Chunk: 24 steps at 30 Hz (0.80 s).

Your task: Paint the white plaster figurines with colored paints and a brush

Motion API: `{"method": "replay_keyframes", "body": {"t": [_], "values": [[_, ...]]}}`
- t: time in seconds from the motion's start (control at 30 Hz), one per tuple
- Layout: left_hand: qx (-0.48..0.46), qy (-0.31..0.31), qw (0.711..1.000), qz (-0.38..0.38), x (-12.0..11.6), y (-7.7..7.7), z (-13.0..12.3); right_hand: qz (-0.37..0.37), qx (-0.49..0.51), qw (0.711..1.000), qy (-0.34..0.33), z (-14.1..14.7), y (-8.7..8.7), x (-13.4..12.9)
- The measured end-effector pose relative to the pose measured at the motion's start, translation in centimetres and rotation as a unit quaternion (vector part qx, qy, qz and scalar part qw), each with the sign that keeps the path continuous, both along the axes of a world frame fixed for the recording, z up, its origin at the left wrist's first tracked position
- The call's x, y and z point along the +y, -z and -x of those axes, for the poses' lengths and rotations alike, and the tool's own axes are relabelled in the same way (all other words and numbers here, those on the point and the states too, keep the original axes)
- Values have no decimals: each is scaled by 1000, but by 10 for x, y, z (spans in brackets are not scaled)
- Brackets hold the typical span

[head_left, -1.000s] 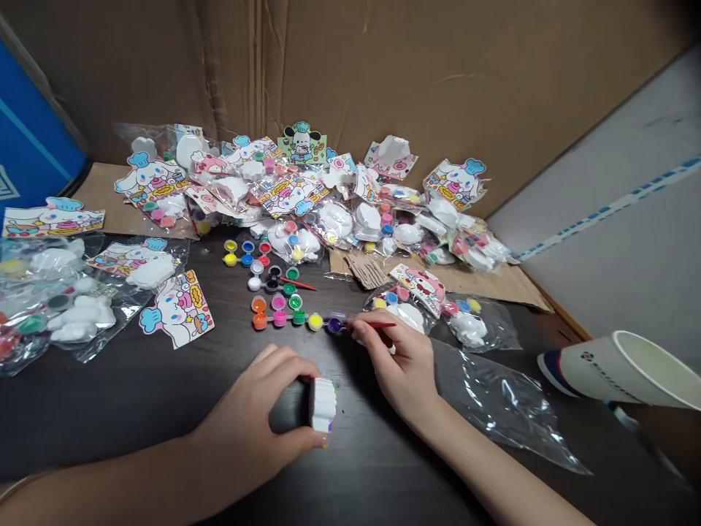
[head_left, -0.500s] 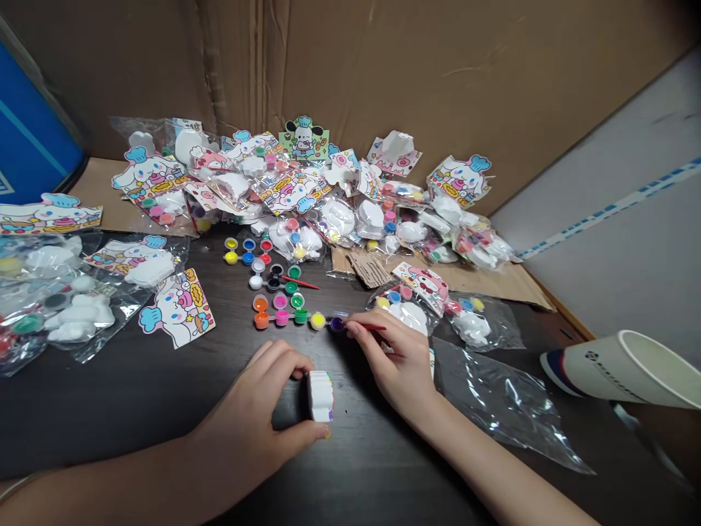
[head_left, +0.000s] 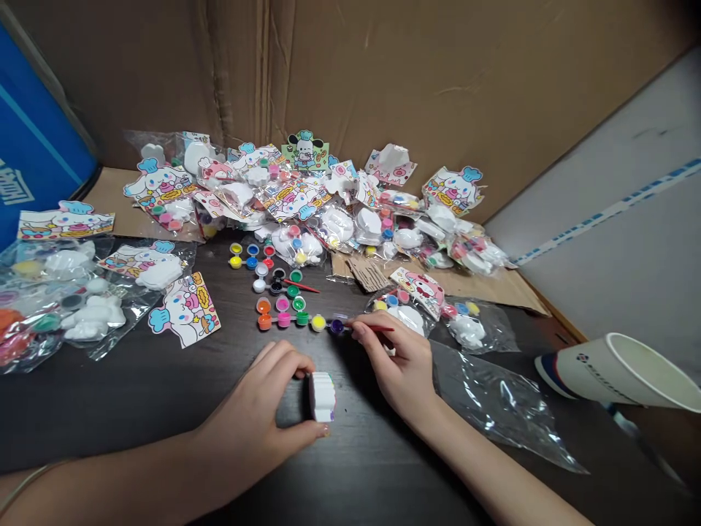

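While the left hand [head_left: 249,416] holds a white foam figure [head_left: 323,397] between its thumb and fingers, on the dark table [head_left: 136,416], the right hand [head_left: 397,361] is pinching a thin red paintbrush [head_left: 375,327], and the brush tip is reaching the purple paint pot [head_left: 337,326] at the end of one row of small pots [head_left: 283,319].

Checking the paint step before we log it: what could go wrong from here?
Right hand brings the red-handled paintbrush to the purple paint pot; a nudge could shift that pot strip on the table. Left hand fingers grip the white figure near its coloured edge, so any wet paint could smear. The paper cup lies on its side and could roll.
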<state>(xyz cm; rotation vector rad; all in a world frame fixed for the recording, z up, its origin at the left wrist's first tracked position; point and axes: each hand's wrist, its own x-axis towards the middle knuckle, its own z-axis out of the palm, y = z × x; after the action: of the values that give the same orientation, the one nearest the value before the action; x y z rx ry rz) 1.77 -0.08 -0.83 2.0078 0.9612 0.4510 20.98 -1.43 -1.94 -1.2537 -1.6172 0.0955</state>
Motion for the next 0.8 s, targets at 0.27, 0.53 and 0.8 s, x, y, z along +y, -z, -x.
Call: {"method": "replay_keyframes", "body": {"t": [0.27, 0.53, 0.8], "values": [[25, 10, 999, 18, 3, -8, -1, 15, 142, 990, -4, 3, -7, -10], [22, 16, 1000, -3, 5, -10, 0, 180, 350, 914, -99, 16, -17, -20], [9, 31, 999, -36, 6, -8, 0, 213, 300, 916, -159, 22, -25, -25]]}}
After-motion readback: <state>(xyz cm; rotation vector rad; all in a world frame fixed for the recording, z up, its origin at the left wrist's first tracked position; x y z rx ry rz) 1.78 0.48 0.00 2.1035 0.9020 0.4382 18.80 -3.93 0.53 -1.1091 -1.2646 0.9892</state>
